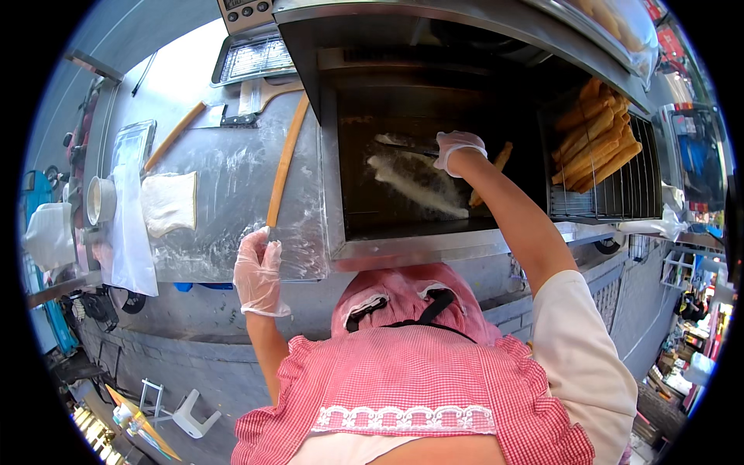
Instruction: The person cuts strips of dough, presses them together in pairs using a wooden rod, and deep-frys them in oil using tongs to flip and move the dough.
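My right hand (460, 152), in a clear glove, reaches over the fryer (372, 252) and is closed on slim dark tongs (409, 148). Just under the tongs, pale dough strips (418, 184) float in bubbling dark oil. A golden fried dough stick (503, 164) lies in the oil to the right, partly behind my wrist. My left hand (262, 273), gloved too, is at the table's front, its curled fingers at the lower end of a long wooden rolling pin (287, 159). A flat piece of dough (170, 204) rests on the floured table farther left.
A wire rack (612, 205) at the fryer's right holds several fried dough sticks (597, 139). On the metal table (225, 186) lie a cleaver (217, 116), a wooden-handled scraper (263, 94), a second wooden stick (175, 136) and a rack tray (252, 58). A white bowl (101, 200) stands far left.
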`<state>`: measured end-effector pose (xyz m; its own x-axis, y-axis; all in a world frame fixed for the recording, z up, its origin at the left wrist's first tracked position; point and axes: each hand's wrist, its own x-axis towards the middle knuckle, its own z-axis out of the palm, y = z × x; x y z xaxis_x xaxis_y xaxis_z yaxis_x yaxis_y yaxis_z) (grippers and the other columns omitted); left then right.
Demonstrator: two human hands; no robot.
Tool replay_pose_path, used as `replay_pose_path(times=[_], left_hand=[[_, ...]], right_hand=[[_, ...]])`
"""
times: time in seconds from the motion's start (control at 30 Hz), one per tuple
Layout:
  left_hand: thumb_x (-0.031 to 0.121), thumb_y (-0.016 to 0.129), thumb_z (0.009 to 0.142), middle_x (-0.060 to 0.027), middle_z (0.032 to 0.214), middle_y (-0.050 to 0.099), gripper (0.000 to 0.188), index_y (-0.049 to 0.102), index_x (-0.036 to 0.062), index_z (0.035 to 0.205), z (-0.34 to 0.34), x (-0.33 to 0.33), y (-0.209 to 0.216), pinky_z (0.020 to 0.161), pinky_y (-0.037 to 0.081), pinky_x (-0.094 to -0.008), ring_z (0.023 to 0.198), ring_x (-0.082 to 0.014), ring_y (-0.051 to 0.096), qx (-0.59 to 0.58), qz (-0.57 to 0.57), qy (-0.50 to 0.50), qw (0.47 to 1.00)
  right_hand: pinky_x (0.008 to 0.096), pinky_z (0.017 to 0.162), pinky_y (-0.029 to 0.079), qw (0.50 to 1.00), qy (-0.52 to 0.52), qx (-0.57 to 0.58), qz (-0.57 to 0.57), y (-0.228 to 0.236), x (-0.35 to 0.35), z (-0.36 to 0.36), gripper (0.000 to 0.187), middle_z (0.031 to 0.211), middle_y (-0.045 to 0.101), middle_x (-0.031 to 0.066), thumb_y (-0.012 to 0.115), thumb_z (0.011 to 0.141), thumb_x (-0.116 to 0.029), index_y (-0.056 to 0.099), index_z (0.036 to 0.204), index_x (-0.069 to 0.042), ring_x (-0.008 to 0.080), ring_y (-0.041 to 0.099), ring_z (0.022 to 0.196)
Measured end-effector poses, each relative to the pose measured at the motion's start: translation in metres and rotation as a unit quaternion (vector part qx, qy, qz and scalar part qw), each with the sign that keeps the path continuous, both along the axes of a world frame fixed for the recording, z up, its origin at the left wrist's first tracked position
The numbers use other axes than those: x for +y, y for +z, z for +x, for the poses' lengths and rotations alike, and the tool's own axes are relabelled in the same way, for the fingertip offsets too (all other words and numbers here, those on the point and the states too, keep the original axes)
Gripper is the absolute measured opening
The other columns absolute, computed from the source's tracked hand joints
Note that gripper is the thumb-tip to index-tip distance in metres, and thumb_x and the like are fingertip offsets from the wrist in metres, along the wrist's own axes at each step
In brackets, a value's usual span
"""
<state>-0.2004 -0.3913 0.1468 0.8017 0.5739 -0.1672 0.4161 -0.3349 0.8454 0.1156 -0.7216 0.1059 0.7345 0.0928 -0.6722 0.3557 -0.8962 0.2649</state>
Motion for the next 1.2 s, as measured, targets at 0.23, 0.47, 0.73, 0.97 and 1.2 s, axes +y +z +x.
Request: replay_pose_path(times=[0.23,0.47,0.73,0.97,1.2], left_hand=[[0.011,0.074,0.100,0.0011,0.096,0.063,0.030,0.068,0.0053,0.128,0.014,-0.003,-0.011,0.076,0.051,-0.0247,0.083,-0.0068,0.056,-0.004,-0.026,-0.017,1.000],[0.009,0.074,0.099,0.0006,0.096,0.065,0.033,0.068,0.0058,0.131,0.044,-0.023,-0.005,0.078,0.052,-0.0253,0.084,-0.0072,0.057,-0.004,0.019,-0.071,0.997],[0.010,0.074,0.099,-0.0019,0.100,0.067,0.033,0.068,0.0047,0.131,0.038,-0.026,-0.007,0.081,0.054,-0.0271,0.087,-0.0094,0.061,-0.004,0.010,-0.074,0.997],[0.007,0.071,0.102,0.0003,0.100,0.066,0.030,0.067,0.0060,0.131,0.027,-0.025,-0.018,0.078,0.052,-0.0231,0.086,-0.0066,0.059,-0.015,-0.011,-0.068,0.998],[0.002,0.070,0.101,0.0011,0.103,0.065,0.030,0.067,0.0057,0.131,0.033,-0.030,-0.018,0.077,0.051,-0.0227,0.086,-0.0062,0.058,-0.024,-0.018,-0.082,0.996]], right_hand=[[0.0447,0.104,0.055,0.997,-0.068,0.032,-0.030,0.072,-0.078,-0.039,0.067,0.135,0.071,0.0134,0.075,0.094,-0.047,0.057,0.146,-0.008,0.0328,0.067,0.128],[0.0433,0.100,0.057,0.993,-0.083,0.044,-0.077,0.038,-0.137,-0.077,0.057,0.131,0.072,0.0129,0.078,0.091,-0.045,0.064,0.134,-0.009,0.0307,0.069,0.125],[0.0431,0.098,0.058,0.995,-0.013,-0.038,-0.087,0.031,-0.166,-0.070,0.052,0.129,0.072,0.0093,0.081,0.090,-0.031,0.064,0.135,-0.011,0.0293,0.069,0.123],[0.0440,0.100,0.057,0.992,-0.019,0.083,-0.093,0.082,-0.135,-0.083,0.072,0.137,0.070,0.0102,0.077,0.091,-0.044,0.055,0.152,-0.012,0.0318,0.069,0.124],[0.0443,0.100,0.057,0.995,-0.005,0.077,-0.068,0.057,-0.129,-0.095,0.068,0.136,0.071,0.0126,0.074,0.094,-0.045,0.056,0.151,-0.013,0.0317,0.068,0.125]])
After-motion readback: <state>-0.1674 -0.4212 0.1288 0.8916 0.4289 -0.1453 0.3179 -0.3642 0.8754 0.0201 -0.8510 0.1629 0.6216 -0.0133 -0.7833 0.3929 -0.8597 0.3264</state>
